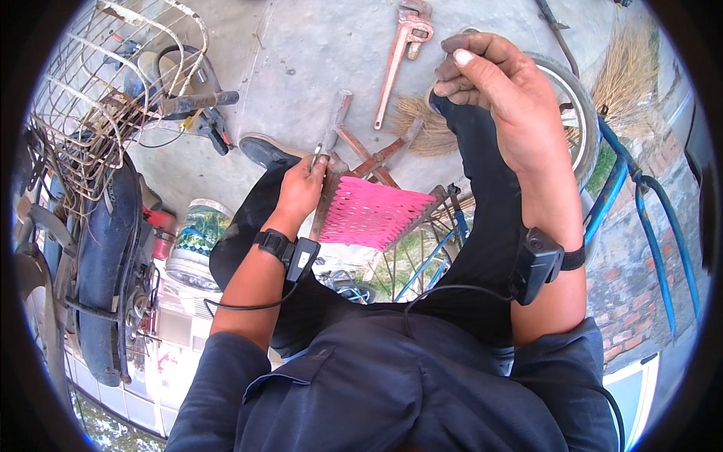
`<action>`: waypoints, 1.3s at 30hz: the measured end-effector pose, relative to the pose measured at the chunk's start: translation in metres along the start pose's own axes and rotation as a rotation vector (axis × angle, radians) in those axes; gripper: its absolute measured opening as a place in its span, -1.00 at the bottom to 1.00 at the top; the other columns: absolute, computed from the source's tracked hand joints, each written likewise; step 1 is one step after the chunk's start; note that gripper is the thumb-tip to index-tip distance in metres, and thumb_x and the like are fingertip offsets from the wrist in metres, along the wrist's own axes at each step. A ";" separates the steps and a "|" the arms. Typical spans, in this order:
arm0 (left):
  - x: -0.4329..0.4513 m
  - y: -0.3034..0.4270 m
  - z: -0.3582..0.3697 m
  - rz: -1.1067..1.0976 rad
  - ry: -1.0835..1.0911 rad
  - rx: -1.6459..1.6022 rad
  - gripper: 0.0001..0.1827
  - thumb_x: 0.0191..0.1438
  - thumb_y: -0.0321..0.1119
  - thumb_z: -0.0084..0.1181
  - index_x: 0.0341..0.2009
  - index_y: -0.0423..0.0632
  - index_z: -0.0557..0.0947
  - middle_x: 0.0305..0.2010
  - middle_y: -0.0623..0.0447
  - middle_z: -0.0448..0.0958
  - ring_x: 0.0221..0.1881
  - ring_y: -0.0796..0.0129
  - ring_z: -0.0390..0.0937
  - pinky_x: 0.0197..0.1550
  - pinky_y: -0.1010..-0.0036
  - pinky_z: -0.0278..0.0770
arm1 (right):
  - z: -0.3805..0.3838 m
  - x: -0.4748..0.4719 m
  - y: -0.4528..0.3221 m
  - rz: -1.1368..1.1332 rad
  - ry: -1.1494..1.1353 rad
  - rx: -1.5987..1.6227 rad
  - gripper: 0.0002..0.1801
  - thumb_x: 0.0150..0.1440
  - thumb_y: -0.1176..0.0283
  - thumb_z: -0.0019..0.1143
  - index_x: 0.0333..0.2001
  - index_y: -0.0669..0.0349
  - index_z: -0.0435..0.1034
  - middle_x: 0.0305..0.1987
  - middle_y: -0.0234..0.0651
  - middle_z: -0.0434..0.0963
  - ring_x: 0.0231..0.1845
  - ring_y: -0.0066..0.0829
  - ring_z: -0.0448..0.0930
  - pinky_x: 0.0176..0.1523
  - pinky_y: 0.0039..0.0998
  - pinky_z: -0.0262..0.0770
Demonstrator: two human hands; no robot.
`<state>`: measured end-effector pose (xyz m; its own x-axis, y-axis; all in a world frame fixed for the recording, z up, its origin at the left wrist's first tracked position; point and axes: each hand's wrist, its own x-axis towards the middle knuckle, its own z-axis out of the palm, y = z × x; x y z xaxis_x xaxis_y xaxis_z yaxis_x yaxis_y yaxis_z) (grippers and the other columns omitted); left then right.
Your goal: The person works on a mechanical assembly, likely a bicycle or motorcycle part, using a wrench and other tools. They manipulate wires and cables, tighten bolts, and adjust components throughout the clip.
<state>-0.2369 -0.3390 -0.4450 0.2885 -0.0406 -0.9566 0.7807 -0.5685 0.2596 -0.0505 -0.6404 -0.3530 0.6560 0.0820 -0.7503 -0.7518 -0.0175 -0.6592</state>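
My left hand (303, 188) is closed on a small metal tool (316, 156), whose kind I cannot tell; it points up from the fingers. That hand rests at the metal frame of a folding stool (377, 163), at the left end of its pink woven cord seat (373, 213). Raised at the upper right, my right hand (497, 73) has its fingers curled and the thumb near the fingertips; whether a small thing is pinched there cannot be seen. A red pipe wrench (396, 59) lies on the concrete floor beyond the stool.
On the left stand a rusty wire basket (121, 62), a dark mudguard (107, 260) and a printed bucket (200, 231). A straw broom (426, 127) lies near my right foot. To the right are a bicycle wheel (587, 113), a blue bicycle frame (618, 164) and more broom straw (627, 79).
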 end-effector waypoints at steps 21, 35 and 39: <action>0.027 0.009 -0.043 0.041 -0.216 -0.256 -0.58 0.41 -0.10 -0.01 -0.05 -0.25 0.63 -0.27 -0.07 0.67 -0.21 0.25 0.62 -0.04 0.35 0.55 | 0.066 0.082 0.338 0.423 -0.697 -1.166 -0.62 0.20 0.32 -0.10 -0.10 0.24 0.62 0.00 0.04 0.64 0.02 0.07 0.64 0.13 -0.05 0.53; 0.057 0.045 -0.167 0.224 -0.043 -0.219 -0.68 0.42 -0.25 0.01 0.03 -0.26 0.61 -0.34 0.07 0.58 -0.26 0.44 0.50 -0.08 0.48 0.50 | 0.056 0.075 0.390 0.333 -1.198 -1.272 -0.53 0.26 0.23 -0.24 0.01 0.16 0.58 0.20 -0.11 0.57 0.19 -0.04 0.56 0.19 -0.03 0.50; 0.064 0.050 -0.176 0.113 -0.116 -0.069 -0.75 0.40 -0.33 0.01 0.00 -0.23 0.60 -0.41 0.11 0.51 -0.37 0.50 0.44 -0.26 0.53 0.47 | 0.060 0.065 0.398 0.409 -1.073 -1.223 -0.48 0.29 0.17 -0.31 0.09 0.15 0.53 0.23 -0.10 0.55 0.22 -0.05 0.55 0.26 -0.01 0.44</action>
<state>-0.0825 -0.2256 -0.4699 0.3136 -0.1982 -0.9287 0.7843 -0.4973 0.3709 -0.3114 -0.5825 -0.6610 -0.2840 0.4644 -0.8388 -0.0207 -0.8777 -0.4788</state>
